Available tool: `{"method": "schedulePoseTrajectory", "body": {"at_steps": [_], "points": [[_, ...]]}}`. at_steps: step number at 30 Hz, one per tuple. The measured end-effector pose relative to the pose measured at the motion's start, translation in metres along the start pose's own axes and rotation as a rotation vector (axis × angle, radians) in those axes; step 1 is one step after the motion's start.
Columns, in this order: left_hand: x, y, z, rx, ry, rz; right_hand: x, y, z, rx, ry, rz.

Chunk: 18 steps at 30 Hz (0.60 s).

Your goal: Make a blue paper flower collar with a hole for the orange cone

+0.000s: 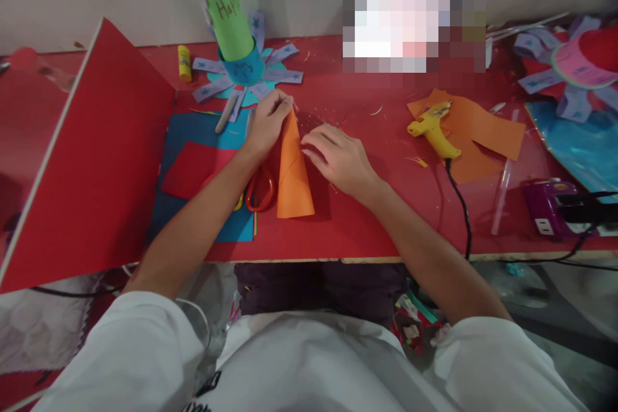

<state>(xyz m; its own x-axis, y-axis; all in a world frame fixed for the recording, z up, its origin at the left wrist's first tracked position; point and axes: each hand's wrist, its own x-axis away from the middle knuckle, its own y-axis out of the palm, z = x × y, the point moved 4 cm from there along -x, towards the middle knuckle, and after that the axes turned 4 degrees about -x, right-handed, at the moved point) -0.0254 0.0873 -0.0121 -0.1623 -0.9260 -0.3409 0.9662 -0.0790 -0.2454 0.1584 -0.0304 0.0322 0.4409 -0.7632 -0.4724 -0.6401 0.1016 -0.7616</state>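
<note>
Just right of the scissors (271, 196), the cone (293, 170) seems light, fairly stiff but easily crushed paper, best held by its narrow tip, where the left hand (266, 121) pinches it, while the right hand (342, 159), loosely parted and seemingly empty, is farther right.

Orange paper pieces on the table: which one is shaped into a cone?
The orange cone, held near its narrow tip by the left hand; the other orange pieces lie spread out by the yellow glue gun.

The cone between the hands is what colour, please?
The cone is orange, as the head view shows best.
</note>
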Motion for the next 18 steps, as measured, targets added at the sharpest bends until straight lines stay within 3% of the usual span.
{"method": "schedulePoseTrajectory", "body": {"at_steps": [18], "points": [[0.0002, 0.0014, 0.0025, 0.011, -0.02, 0.01, 0.0002, 0.0031, -0.0019, -0.009, -0.065, -0.012]]}}
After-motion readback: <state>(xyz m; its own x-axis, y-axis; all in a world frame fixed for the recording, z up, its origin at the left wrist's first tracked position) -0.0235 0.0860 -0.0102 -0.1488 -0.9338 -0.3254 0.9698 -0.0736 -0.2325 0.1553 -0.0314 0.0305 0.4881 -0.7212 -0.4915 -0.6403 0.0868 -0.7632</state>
